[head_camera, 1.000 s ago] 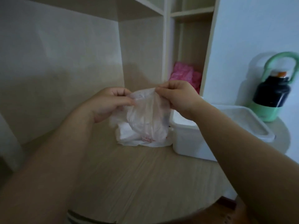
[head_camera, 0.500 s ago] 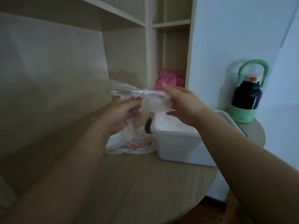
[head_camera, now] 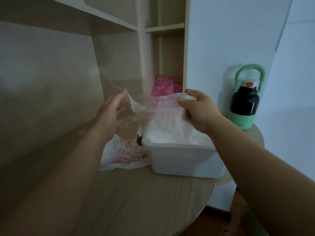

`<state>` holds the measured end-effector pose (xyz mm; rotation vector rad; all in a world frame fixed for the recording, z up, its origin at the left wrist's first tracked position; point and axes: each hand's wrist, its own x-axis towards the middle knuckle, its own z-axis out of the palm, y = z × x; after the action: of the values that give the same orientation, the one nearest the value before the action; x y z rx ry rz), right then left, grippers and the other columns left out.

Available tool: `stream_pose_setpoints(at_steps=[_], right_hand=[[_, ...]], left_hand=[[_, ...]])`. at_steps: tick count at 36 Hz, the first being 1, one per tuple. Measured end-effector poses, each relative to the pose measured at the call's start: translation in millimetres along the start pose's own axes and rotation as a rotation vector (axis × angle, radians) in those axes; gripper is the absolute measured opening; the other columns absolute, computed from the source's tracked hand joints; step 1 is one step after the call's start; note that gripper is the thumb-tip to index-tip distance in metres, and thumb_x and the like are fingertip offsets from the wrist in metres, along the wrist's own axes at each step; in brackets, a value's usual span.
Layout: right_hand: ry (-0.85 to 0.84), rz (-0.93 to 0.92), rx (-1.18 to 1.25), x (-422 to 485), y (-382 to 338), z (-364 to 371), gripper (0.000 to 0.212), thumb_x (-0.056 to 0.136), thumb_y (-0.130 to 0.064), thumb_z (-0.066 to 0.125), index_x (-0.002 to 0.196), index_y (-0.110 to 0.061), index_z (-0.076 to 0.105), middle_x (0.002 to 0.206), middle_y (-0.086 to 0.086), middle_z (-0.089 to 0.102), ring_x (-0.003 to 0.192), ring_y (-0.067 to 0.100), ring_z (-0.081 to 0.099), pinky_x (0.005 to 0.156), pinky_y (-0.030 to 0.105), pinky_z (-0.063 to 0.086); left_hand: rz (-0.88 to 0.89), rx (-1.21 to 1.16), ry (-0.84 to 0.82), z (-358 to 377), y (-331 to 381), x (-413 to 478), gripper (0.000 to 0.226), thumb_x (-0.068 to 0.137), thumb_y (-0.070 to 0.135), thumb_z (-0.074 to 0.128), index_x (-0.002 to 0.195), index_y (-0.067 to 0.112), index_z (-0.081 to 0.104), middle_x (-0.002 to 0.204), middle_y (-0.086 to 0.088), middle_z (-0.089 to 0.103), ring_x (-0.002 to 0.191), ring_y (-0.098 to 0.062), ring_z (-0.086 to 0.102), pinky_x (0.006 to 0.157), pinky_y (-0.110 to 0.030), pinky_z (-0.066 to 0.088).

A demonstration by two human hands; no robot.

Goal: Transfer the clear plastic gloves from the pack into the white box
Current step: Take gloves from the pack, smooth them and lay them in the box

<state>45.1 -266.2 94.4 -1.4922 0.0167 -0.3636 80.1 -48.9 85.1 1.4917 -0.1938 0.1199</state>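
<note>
Hands spread wider than half second ago; clear glove [head_camera: 158, 113] stretched between them above white box [head_camera: 180, 160]. Right hand [head_camera: 199, 113] pinches its top edge. Left hand [head_camera: 110, 114] blurred at glove's far corner, grip unclear. Pack [head_camera: 122, 154] lies on counter [head_camera: 136, 201], just left of box.

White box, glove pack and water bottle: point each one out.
white box [head_camera: 180, 160], head view, front wall.
glove pack [head_camera: 126, 155], head view, printed front.
water bottle [head_camera: 244, 103], head view, black body.
</note>
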Motion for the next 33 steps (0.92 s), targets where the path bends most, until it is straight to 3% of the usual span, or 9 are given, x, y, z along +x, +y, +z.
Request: stream_pose_setpoints(at_steps=[3, 7, 9, 12, 18, 22, 27, 30, 33], right_hand=[[-0.038, -0.049, -0.146, 2.5, 1.6, -7.7, 0.046, 0.090, -0.012, 0.062, 0.133, -0.018, 0.047, 0.102, 0.010, 0.065, 0.066, 0.019, 0.055, 0.059, 0.031, 0.048], [0.051, -0.077, -0.602, 16.8, 18.5, -28.8, 0.053, 0.092, -0.013, 0.056, 0.141, -0.017, 0.038, 0.131, 0.010, 0.052, 0.098, 0.024, 0.059, 0.079, 0.031, 0.051], [0.072, -0.034, -0.760, 20.1, 27.8, -40.5, 0.054, 0.092, -0.010, 0.052, 0.143, -0.019, 0.034, 0.135, 0.011, 0.050, 0.110, 0.029, 0.056, 0.094, 0.038, 0.048], [0.048, -0.009, -0.844, 20.4, 36.2, -53.0, 0.055, 0.093, -0.009, 0.048, 0.144, -0.022, 0.031, 0.129, 0.011, 0.055, 0.106, 0.027, 0.057, 0.092, 0.036, 0.048], [-0.017, 0.014, -1.198, 19.6, 41.3, -61.4, 0.064, 0.090, -0.002, 0.046, 0.147, -0.016, 0.021, 0.119, 0.014, 0.057, 0.108, 0.033, 0.055, 0.091, 0.038, 0.045], [-0.011, -0.024, -1.347, 15.4, 35.6, -58.8, 0.065, 0.091, -0.003, 0.052, 0.145, -0.020, 0.020, 0.130, 0.016, 0.045, 0.111, 0.033, 0.053, 0.091, 0.043, 0.047], [0.102, -0.400, -1.540, 5.2, 12.5, -55.3, 0.032, 0.092, -0.020, 0.053, 0.123, -0.015, 0.051, 0.119, 0.009, 0.055, 0.106, 0.027, 0.052, 0.086, 0.034, 0.041], [-0.104, -0.235, -1.448, 1.1, 3.0, -50.6, 0.025, 0.090, -0.033, 0.057, 0.100, -0.012, 0.064, 0.103, 0.007, 0.064, 0.091, 0.023, 0.059, 0.077, 0.033, 0.049], [-0.345, 0.016, -1.550, 4.4, 11.0, -50.7, 0.060, 0.083, -0.043, 0.066, 0.134, -0.015, 0.050, 0.135, 0.003, 0.051, 0.121, 0.025, 0.049, 0.102, 0.037, 0.041]], left_hand=[[0.034, 0.273, -0.093, 16.3, 6.0, -1.9, 0.089, 0.062, 0.079, 0.061, 0.136, 0.032, 0.045, 0.132, 0.010, 0.046, 0.120, -0.014, 0.049, 0.097, -0.034, 0.039], [0.479, 0.636, 0.152, 39.4, 0.5, -3.9, 0.071, 0.081, 0.042, 0.070, 0.143, 0.028, 0.038, 0.139, 0.005, 0.038, 0.123, -0.008, 0.039, 0.102, -0.029, 0.037], [0.627, 0.661, 0.105, 50.5, -6.3, -2.3, 0.069, 0.082, 0.033, 0.072, 0.142, 0.024, 0.040, 0.135, 0.005, 0.040, 0.122, -0.010, 0.044, 0.102, -0.027, 0.039], [0.707, 0.686, 0.016, 68.3, -16.1, -3.5, 0.071, 0.080, 0.024, 0.074, 0.143, 0.022, 0.039, 0.126, 0.010, 0.040, 0.096, 0.002, 0.052, 0.082, -0.005, 0.038], [0.624, 0.904, -0.336, 81.4, -34.7, 8.7, 0.030, 0.082, 0.025, 0.071, 0.112, 0.022, 0.068, 0.105, 0.008, 0.055, 0.095, -0.010, 0.055, 0.092, -0.036, 0.047], [0.396, 1.159, -0.615, 87.6, -39.1, 13.8, 0.022, 0.084, 0.036, 0.068, 0.105, 0.032, 0.072, 0.120, 0.013, 0.062, 0.112, -0.008, 0.055, 0.099, -0.030, 0.042], [0.309, 1.190, -0.602, 91.1, -34.7, 19.2, 0.034, 0.080, 0.040, 0.072, 0.113, 0.034, 0.067, 0.118, 0.014, 0.063, 0.102, -0.002, 0.058, 0.094, -0.030, 0.047], [0.388, 1.142, -0.558, 86.1, -33.0, 19.7, 0.039, 0.077, 0.038, 0.076, 0.114, 0.032, 0.067, 0.119, 0.012, 0.062, 0.101, -0.003, 0.056, 0.093, -0.032, 0.047], [0.437, 1.324, -0.603, 83.1, -35.9, 22.7, 0.058, 0.077, 0.040, 0.075, 0.131, 0.034, 0.055, 0.140, 0.008, 0.046, 0.128, -0.012, 0.041, 0.109, -0.035, 0.033]])
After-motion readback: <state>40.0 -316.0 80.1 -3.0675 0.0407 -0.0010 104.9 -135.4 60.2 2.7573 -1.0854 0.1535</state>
